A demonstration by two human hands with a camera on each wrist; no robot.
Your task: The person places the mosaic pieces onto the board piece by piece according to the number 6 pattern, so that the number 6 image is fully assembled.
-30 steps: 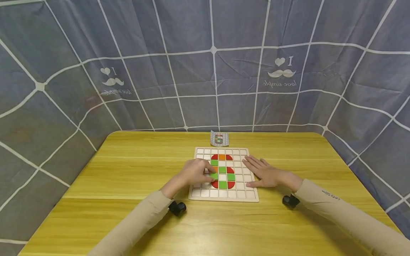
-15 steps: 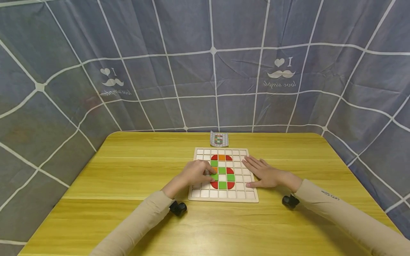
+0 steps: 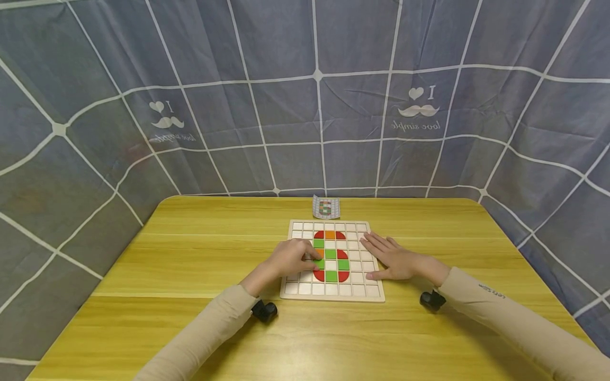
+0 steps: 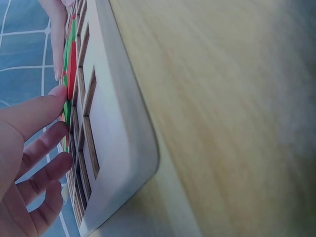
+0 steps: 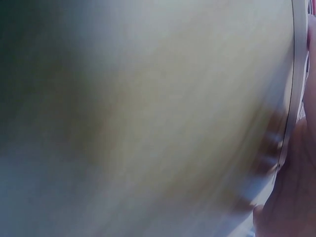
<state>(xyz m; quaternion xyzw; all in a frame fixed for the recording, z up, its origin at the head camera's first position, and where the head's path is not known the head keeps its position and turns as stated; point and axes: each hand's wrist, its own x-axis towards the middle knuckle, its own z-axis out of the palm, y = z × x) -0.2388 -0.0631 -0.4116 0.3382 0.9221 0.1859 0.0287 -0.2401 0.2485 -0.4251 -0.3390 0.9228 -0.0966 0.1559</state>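
A pale wooden grid board (image 3: 305,288) lies on the table, with red, green and orange tiles set in its cells in a rounded figure. My left hand (image 3: 290,257) reaches over the board's left side. Its thumb and index finger pinch a green tile (image 3: 319,263) in the figure's left column. The left wrist view shows the thumb (image 4: 47,106) against the tile, with the other fingers loosely bent. My right hand (image 3: 397,260) rests with straight, spread fingers on the board's right edge. Only part of that hand (image 5: 296,182) shows in the right wrist view, beside the board's edge.
Behind the board lies a small pattern card (image 3: 326,207) printed with a similar coloured figure. The yellow wooden table (image 3: 214,227) is backed by a grey curtain (image 3: 352,106) with white lines. A black wrist camera (image 3: 264,311) hangs below the left sleeve, another (image 3: 432,300) below the right.
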